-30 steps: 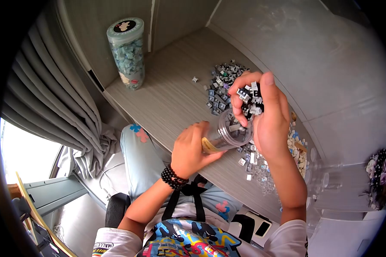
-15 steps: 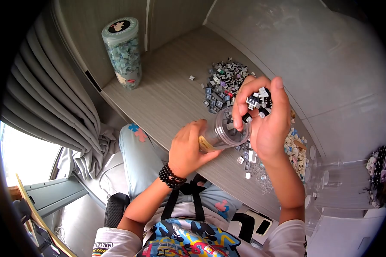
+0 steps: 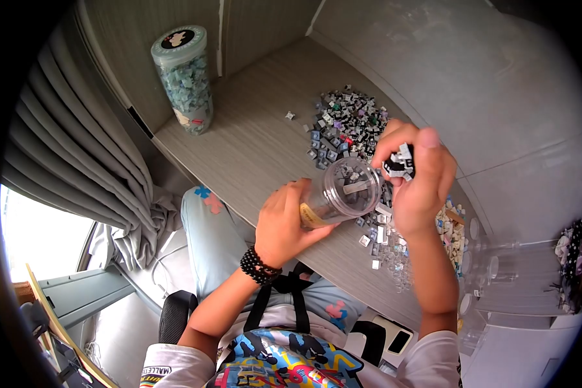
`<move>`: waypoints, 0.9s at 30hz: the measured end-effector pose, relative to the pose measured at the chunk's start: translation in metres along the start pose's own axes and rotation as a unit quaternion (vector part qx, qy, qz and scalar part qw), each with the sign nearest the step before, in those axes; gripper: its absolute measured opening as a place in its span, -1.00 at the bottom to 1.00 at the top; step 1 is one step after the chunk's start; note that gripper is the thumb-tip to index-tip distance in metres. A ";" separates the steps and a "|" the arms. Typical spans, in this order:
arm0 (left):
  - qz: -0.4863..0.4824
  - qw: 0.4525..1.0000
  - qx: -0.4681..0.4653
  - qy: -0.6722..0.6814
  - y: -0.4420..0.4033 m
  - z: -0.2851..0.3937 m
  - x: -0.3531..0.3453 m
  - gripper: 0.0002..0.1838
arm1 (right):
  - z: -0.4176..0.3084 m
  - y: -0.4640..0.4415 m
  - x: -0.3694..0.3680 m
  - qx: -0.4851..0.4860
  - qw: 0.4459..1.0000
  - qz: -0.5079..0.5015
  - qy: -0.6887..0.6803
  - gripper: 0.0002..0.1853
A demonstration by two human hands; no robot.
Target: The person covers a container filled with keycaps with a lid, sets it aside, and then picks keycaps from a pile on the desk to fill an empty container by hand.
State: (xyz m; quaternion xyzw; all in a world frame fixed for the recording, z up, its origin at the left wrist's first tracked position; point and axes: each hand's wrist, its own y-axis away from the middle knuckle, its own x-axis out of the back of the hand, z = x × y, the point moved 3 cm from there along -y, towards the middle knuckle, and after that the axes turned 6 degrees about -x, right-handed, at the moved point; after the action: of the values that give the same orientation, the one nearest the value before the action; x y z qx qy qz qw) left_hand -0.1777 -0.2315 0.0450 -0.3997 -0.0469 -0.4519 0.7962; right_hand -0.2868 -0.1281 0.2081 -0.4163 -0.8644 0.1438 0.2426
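My left hand [image 3: 286,218] is wrapped round a clear plastic jar [image 3: 333,202] with a yellow label. The jar is tilted, its open mouth facing right, and a few small grey and white pieces show inside. To the right of the mouth, my right hand [image 3: 420,181] is curled closed around a clump of small black and white pieces [image 3: 401,163]. Behind the hands, a pile of black, white and grey pieces [image 3: 355,119] lies on the table [image 3: 258,129]. Clear and white pieces [image 3: 389,252] are scattered below the jar's mouth.
At the back left stands a tall lidded jar [image 3: 187,84] full of light blue pieces. A pile of cream pieces [image 3: 451,233] lies beyond my right forearm, beside clear empty containers [image 3: 498,268]. A phone [image 3: 399,342] is near my lap.
My right hand has moved right, away from the jar's mouth, and its fingers have closed more tightly around the pieces. My left hand and the jar have barely moved.
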 end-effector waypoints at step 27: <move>0.010 1.000 0.003 0.008 -0.002 0.002 0.001 -0.17 | -0.026 -0.004 -0.007 0.074 0.935 -0.142 0.318 -0.78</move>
State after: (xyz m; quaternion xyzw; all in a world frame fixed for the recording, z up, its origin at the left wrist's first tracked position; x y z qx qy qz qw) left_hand -0.1779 -0.2316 0.0477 -0.3944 -0.0377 -0.4468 0.8021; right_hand -0.2715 -0.1346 0.2300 -0.2946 -0.7792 0.0314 0.5523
